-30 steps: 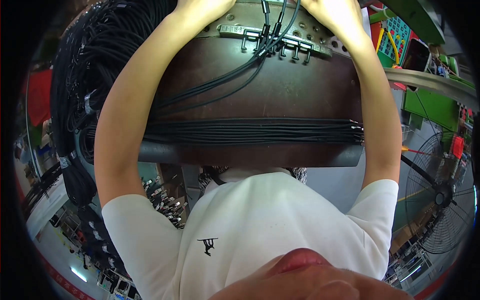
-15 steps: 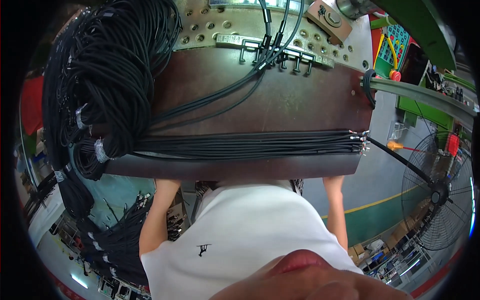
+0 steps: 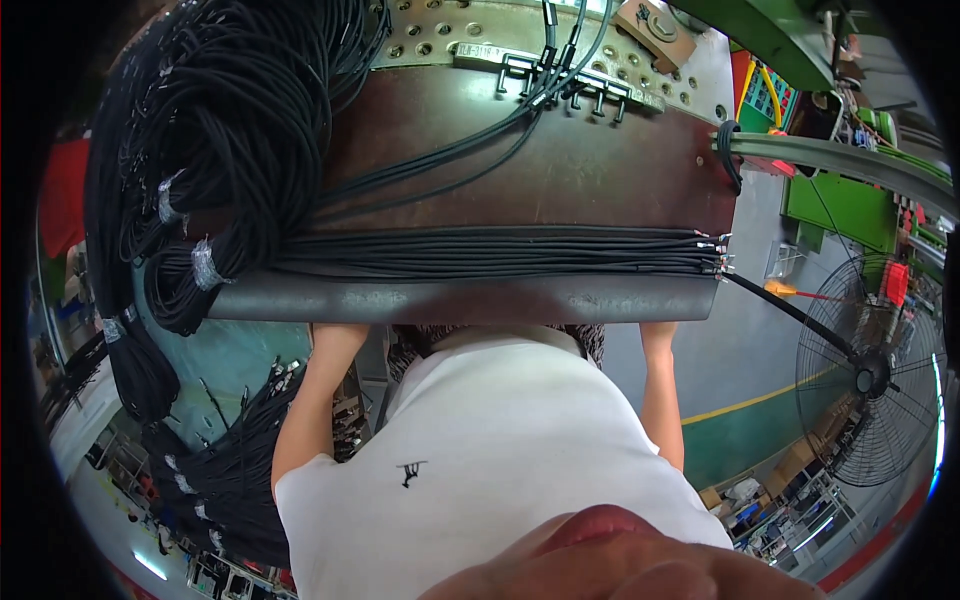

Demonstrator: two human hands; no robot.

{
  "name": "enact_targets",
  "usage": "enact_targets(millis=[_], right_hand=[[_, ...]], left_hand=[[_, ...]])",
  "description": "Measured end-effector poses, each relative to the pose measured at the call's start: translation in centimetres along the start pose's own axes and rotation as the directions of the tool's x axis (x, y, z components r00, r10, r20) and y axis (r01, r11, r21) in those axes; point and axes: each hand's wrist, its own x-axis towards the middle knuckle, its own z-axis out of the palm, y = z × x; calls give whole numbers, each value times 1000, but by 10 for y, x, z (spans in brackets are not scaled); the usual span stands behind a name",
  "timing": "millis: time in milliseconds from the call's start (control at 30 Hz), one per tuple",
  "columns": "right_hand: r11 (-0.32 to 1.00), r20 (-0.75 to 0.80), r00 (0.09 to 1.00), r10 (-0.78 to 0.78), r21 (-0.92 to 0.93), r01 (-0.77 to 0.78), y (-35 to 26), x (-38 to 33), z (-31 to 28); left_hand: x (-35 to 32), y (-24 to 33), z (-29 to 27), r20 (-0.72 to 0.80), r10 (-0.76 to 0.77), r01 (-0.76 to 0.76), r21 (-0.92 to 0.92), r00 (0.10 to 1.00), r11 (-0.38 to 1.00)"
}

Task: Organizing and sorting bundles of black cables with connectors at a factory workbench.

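My left hand (image 3: 338, 338) and my right hand (image 3: 657, 333) both reach under the near edge of a dark brown board (image 3: 560, 190). The board hides the fingers of both hands, so I cannot see what they touch or hold there. Along the board's near side lies a row of straight black cables (image 3: 500, 252), their stripped ends (image 3: 717, 257) with small terminals at the right. Further back, a few black cables (image 3: 450, 155) run up into a metal fixture (image 3: 560, 78) with black clamps.
A big heap of coiled black cables (image 3: 215, 110), tied with silvery wraps (image 3: 208, 265), covers the left side. More cable bundles (image 3: 225, 490) hang lower left. A perforated metal plate (image 3: 425, 30) lies behind the board. At right stand a metal rail (image 3: 830, 152) and a black fan (image 3: 872, 375).
The whole view has shifted a little, with the board, cables and fan now sitting higher in the picture. Both hands remain under the board's near edge.
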Motion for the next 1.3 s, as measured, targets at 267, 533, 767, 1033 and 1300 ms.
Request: enact_targets(millis=[267,533,767,1033,1300], right_hand=[[988,-139,979,-152,-9,152,-21,18,3],[967,-468,876,118,253,5,-6,64,-78],[613,-7,662,-750,-383,691,-163,199,-80],[398,77,458,-885,-382,834,-190,264,-16],[569,150,571,-807,-63,820,-193,255,-44]], left_hand=[[4,-9,10,-70,104,-100,59,992,993],[0,65,-100,569,382,-64,-498,728,865],[66,167,-124,-159,692,-617,-620,704,485],[107,187,-81,-402,473,-502,37,784,864],[151,134,-100,-471,443,-432,140,763,891]])
